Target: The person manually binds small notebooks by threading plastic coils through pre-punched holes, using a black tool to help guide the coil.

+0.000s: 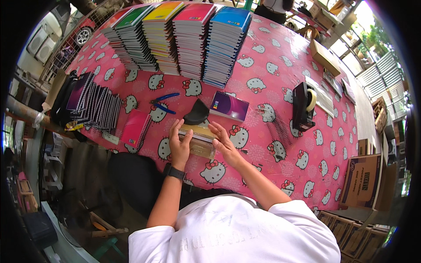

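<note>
My left hand (178, 147) and my right hand (224, 143) lie at the two ends of a tan wooden block (201, 149), fingers stretched out. Between them, a thin whitish stack of sheets (197, 136) shows along the block's slot; how firmly they touch it I cannot tell. Just beyond my fingertips is a black half-round piece (197, 112). A purple notebook (229, 106) lies to its right. To its left are blue-handled pliers (164, 103), their handles spread. A pink spiral notebook (135, 128) rests left of my left hand.
Tall stacks of spiral notebooks stand at the back, the blue stack (226, 48) rightmost. More purple notebooks (94, 103) are piled at the left edge. Loose wire coils (280, 131) lie right, near a black tape dispenser (302, 107). A cardboard carton (362, 180) stands beyond the table's right edge.
</note>
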Tool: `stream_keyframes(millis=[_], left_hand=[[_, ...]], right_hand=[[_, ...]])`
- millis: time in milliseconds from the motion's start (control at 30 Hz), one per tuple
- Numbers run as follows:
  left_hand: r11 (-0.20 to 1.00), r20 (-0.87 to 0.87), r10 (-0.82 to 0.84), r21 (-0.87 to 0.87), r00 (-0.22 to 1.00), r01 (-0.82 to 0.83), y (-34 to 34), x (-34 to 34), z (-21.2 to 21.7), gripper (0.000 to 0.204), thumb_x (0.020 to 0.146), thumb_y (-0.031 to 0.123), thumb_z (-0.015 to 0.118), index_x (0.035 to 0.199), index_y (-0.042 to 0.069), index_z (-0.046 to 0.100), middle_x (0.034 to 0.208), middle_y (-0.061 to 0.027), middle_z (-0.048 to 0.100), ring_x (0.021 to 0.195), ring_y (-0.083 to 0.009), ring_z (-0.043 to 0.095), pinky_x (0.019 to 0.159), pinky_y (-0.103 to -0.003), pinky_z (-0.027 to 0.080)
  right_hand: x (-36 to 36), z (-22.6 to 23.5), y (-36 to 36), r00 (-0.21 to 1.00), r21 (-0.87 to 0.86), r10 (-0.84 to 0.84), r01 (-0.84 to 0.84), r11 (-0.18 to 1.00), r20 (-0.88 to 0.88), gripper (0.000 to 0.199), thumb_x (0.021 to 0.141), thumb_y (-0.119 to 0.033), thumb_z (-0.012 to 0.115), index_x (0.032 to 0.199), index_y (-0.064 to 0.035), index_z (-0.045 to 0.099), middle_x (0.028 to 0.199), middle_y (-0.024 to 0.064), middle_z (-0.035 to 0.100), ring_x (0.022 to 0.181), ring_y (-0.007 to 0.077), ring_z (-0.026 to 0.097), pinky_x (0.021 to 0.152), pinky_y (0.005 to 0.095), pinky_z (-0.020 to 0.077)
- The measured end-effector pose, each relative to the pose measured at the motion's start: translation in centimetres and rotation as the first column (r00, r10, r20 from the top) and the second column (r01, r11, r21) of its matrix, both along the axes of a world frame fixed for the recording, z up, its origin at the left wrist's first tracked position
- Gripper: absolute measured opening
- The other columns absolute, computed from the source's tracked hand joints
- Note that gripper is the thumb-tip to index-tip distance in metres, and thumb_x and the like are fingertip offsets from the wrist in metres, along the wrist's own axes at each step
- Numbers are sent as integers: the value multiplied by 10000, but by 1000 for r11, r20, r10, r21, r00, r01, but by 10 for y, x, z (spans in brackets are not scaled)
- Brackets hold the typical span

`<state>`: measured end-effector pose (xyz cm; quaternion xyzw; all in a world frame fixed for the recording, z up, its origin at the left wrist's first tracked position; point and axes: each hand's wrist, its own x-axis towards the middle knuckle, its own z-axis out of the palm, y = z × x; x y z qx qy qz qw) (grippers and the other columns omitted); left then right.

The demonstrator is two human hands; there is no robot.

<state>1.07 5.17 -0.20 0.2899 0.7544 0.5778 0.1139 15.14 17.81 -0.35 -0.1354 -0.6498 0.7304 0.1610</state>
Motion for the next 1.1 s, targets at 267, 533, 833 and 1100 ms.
stream_keyframes(millis=[267,533,833,1100], left_hand=[[978,-525,10,-173,851,-118,7,31,28,683,820,482,632,1356,102,446,1394,-112,424,1362,-285,299,1064,-636,127],[894,-630,-266,-444,730,-58,22,52,6,583,766,482,650,1228,142,543,1149,-25,528,1219,-224,425,1032,-707,93],[918,-669,-227,-389,708,-74,30,62,-1,548,747,335,636,1247,137,532,1215,-25,521,1296,-242,367,1052,-690,72],[934,-633,-242,-357,736,0,30,60,4,516,743,286,631,1226,120,552,1108,-33,546,1167,-222,454,1062,-676,114]], right_hand=[[88,-13,122,612,921,-789,274,278,56,278,788,-52,657,1061,-65,606,972,125,607,929,285,569,847,391,450],[52,31,53,946,576,-244,79,813,215,211,852,12,584,1055,-37,617,868,65,526,730,174,507,683,273,433],[34,54,35,973,592,-43,-103,800,226,254,765,39,671,1008,-22,632,889,77,546,790,197,546,706,296,455],[31,52,37,976,577,3,-132,806,219,195,814,-7,628,1008,-21,616,918,121,548,847,289,569,742,352,470]])
